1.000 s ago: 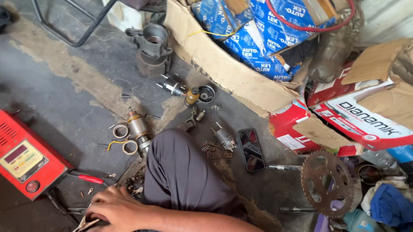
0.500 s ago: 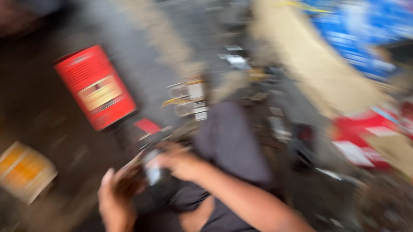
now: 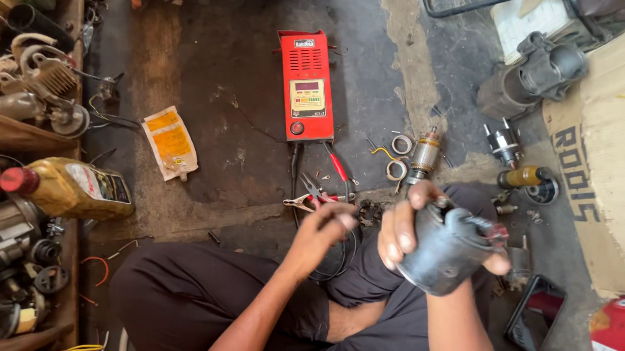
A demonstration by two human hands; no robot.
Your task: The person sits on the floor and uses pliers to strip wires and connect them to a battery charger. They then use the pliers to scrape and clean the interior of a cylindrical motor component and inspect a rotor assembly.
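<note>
Starter-motor housing (image 3: 446, 250), grey and cylindrical, is sitting gripped in my right hand (image 3: 405, 235) over my lap; my left hand (image 3: 327, 229) is pinching something small, perhaps a screw. Its armature (image 3: 423, 157) is lying out on the floor, reassembly still pending.

Auto-electric repair workshop: red battery tester (image 3: 306, 84), armature (image 3: 424, 157), oily floor (image 3: 232, 71).

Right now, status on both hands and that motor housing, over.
Right hand gripping grey starter motor housing over lap. Left hand closed beside it, contents not visible. Pliers and red battery tester on floor ahead; nothing between hands.
</note>
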